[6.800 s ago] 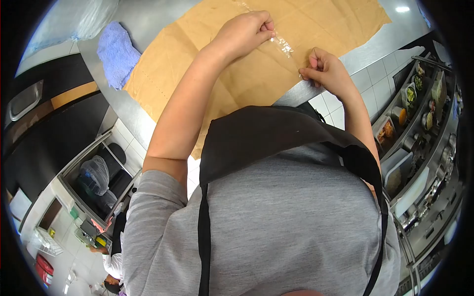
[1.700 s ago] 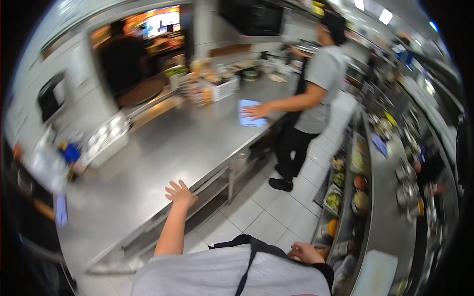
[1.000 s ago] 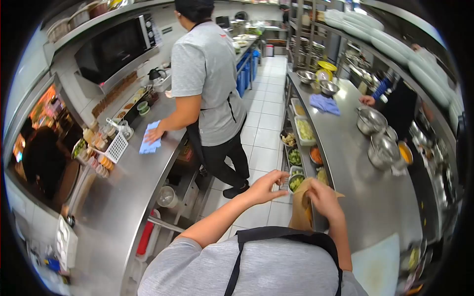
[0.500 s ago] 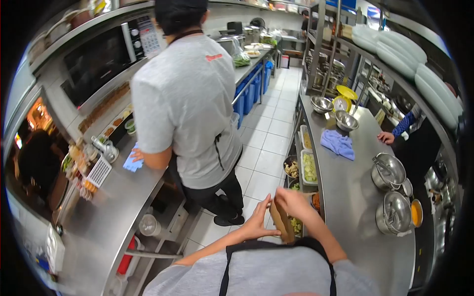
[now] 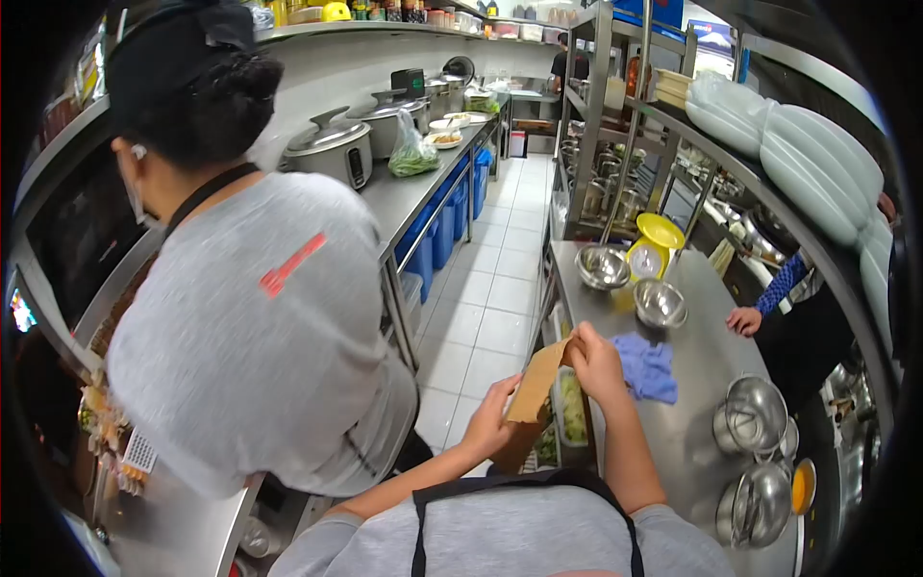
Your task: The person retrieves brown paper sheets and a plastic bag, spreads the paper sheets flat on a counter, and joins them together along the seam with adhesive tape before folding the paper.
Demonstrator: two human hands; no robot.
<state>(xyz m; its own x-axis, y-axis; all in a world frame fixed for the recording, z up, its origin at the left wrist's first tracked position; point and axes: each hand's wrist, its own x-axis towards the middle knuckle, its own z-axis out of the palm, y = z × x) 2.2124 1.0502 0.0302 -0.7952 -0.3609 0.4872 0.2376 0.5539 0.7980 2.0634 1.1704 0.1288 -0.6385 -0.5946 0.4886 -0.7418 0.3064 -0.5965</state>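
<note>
A brown paper bag (image 5: 538,385) is held up in front of my chest between both hands. My left hand (image 5: 491,420) grips its left edge, with the fingers partly behind the paper. The top right corner is pinched in my right hand (image 5: 596,362), which is higher and farther forward. The bag's lower part hangs in shadow below, and its inside cannot be seen. Just beyond my right hand, a purple cloth (image 5: 646,367) lies crumpled on the right steel counter (image 5: 707,385). Under the bag, a tray of pale green cut vegetables (image 5: 573,409) shows on a lower level.
A co-worker in a grey shirt (image 5: 260,337) stands close on my left. Metal bowls (image 5: 661,304), a yellow scale (image 5: 649,252) and steel pots (image 5: 750,413) stand on the right counter. Another person's hand (image 5: 743,321) rests at its far edge. A tiled aisle (image 5: 481,288) runs ahead.
My hands have raised the paper bag and spread farther apart, with more of its brown face showing. The view has shifted, and the co-worker appears larger and farther left.
</note>
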